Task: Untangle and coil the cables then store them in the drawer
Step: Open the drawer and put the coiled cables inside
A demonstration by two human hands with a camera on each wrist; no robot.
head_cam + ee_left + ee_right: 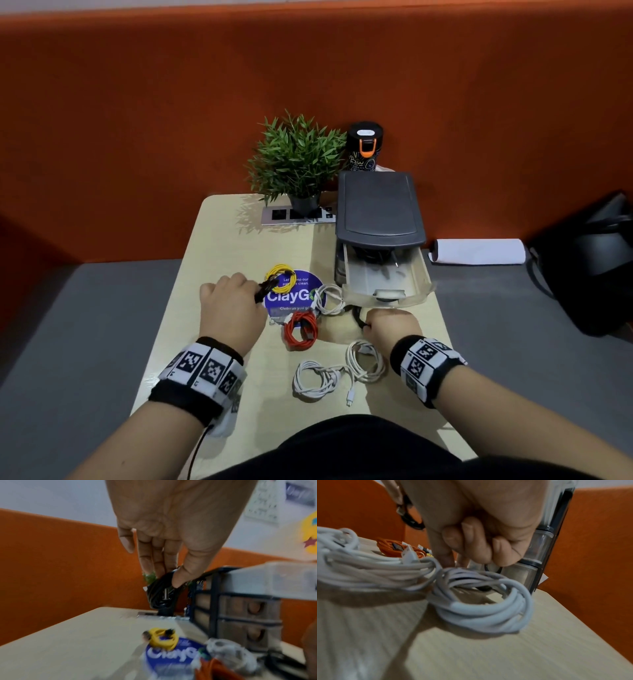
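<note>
My left hand [239,301] pinches a small black coiled cable [160,596] between thumb and fingers [178,577], held just above the table beside a yellow coil [281,274]. My right hand [383,325] is curled around a second black cable [356,317] on the table, just in front of the open top drawer [416,274]. More black cable [371,255] lies inside that drawer. A red coil [301,330], a white coil [329,298] and two joined white coils [364,359] lie between my hands.
The grey drawer unit [378,205] stands at the table's right rear, with a potted plant [294,161], a black bottle [364,145] and a socket strip [284,214] behind it. A round blue sticker [294,294] marks the table. Orange partition behind.
</note>
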